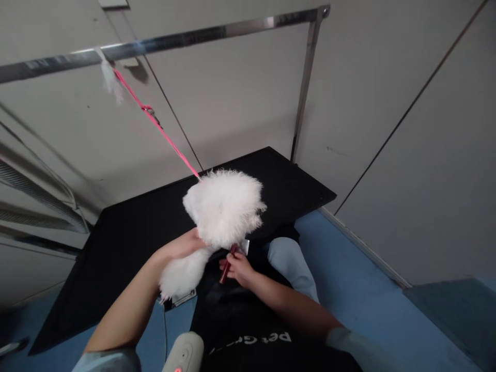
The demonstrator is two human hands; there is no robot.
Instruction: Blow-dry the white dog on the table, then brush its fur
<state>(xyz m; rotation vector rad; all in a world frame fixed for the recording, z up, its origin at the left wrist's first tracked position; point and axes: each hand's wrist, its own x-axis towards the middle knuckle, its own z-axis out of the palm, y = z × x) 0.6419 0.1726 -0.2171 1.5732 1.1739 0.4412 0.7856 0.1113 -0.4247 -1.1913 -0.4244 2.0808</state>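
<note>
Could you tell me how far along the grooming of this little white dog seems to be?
Done: the white dog stands on the black table, clipped to the pink leash, its coat fluffy. In hand: the left hand holds the dog's rear while the right hand works a red-handled tool under it. Left: how much coat remains cannot be told; a grey device rests near the lap.

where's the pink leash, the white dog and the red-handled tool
pink leash (163, 132), head view, on its middle stretch
white dog (225, 206), head view, on the fluffy body
red-handled tool (226, 269), head view, on the handle in the right hand
</note>
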